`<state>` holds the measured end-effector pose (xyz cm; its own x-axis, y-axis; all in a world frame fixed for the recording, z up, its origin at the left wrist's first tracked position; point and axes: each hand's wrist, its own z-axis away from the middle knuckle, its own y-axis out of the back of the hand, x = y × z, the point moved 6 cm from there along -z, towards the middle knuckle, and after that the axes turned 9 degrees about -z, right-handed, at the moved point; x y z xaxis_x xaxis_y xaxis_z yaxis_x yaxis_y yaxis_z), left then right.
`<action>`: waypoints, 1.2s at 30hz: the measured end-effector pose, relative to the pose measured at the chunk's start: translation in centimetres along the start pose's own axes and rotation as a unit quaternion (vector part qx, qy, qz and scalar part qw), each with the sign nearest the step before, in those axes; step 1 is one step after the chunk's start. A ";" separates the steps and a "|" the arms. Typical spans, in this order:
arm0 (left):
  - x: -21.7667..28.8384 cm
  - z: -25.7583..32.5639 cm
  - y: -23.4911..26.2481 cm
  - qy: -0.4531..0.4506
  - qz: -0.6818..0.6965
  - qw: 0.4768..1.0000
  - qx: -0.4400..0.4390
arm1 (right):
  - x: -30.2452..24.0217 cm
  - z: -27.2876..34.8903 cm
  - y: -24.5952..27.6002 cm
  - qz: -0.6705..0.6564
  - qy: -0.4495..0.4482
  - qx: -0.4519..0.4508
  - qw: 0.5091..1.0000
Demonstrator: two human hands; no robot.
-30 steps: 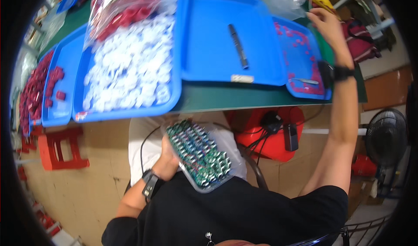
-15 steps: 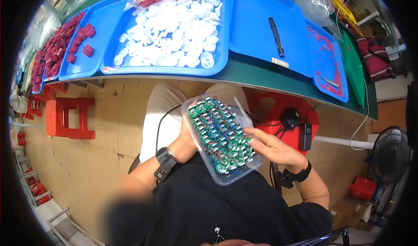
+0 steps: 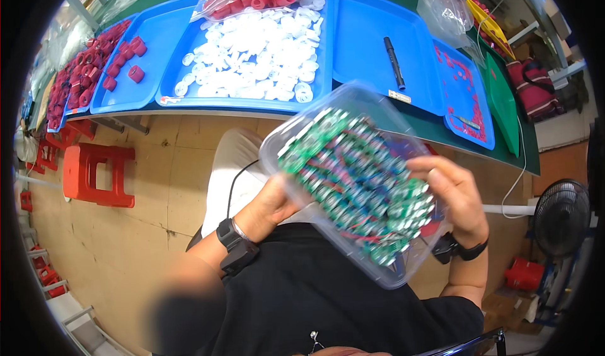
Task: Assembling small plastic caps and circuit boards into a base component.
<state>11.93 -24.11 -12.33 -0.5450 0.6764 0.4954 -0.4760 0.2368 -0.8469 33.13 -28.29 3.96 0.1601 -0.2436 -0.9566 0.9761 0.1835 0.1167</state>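
A clear plastic box (image 3: 394,279) is held up over my lap, tilted and slightly blurred by motion. Rows of small green circuit boards (image 3: 356,182) with red and blue wires fill it. My left hand (image 3: 277,199) grips the box's left side, its fingers partly hidden behind the wall. At the right side my right hand (image 3: 455,195) holds the box, with thumb and fingers bent over its edge beside the boards.
Along the green table (image 3: 403,119) stand a blue tray (image 3: 321,97) of white plastic pieces, one with a black marker (image 3: 394,63), and others with dark red parts (image 3: 135,73). A red stool (image 3: 97,174) stands left, a black fan (image 3: 562,216) right.
The box has come up closer and shifted right, both hands still on it. My right hand has risen with it, and the box now covers part of the table edge and most of the red stool.
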 end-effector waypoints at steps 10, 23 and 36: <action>8.1 0.1 -8.0 -0.216 -0.548 0.799 -0.120 | -6.5 -8.2 12.4 0.053 0.162 0.172 0.970; 10.0 -7.9 -10.2 -0.310 -0.913 0.264 0.032 | -3.9 -22.6 15.0 -0.035 0.103 0.200 0.974; 10.6 -6.7 -10.3 -0.369 -0.867 0.334 0.017 | -4.5 -26.3 20.8 0.117 0.103 0.138 0.978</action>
<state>15.67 -14.74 0.37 0.5549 -0.8168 0.1578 -0.5183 -0.1911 0.8336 48.87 1.70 3.65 0.3793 -0.0238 -0.9250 0.9231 -0.0595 0.3800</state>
